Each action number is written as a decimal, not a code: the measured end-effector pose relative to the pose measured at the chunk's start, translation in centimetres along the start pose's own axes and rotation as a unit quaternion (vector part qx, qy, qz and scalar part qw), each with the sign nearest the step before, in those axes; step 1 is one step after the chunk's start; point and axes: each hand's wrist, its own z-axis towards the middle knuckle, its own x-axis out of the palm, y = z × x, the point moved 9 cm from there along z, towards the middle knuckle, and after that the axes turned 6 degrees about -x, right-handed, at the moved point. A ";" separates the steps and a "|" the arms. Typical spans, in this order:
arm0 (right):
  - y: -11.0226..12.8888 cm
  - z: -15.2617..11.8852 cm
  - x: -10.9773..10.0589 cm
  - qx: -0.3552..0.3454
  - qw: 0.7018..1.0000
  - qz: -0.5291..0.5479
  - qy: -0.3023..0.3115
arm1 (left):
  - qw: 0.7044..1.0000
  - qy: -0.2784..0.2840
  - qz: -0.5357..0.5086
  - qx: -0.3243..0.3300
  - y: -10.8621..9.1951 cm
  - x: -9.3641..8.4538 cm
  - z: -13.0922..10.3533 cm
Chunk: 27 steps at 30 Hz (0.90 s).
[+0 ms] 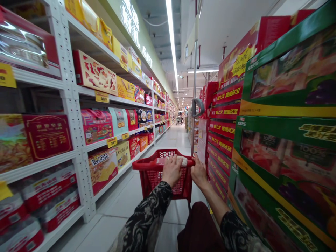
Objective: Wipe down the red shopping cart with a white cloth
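A red plastic shopping cart (147, 166) with a mesh basket stands in front of me in the aisle. My left hand (172, 170) is closed over the middle of its handle, on or beside a white, fluffy cloth-like piece (184, 161). At the handle's right end, my right hand (199, 171) is wrapped round the rim. A tall metal pole (195, 70) with a grey hooked fitting (198, 107) rises just beyond the right fingers; whether they touch it I cannot tell. The basket's inside is mostly hidden.
White shelving (75, 105) with boxed biscuits and gift packs lines the left side. On the right, close by, rise stacked red cartons (223, 126) and green juice boxes (286, 140). A tiled floor (178, 134) runs ahead between them, towards a distant cart.
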 end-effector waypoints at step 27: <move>6.0 -0.3 2.4 -0.072 0.995 -0.018 0.065 | 0.984 -0.017 0.050 -0.170 11.5 -1.6 -2.9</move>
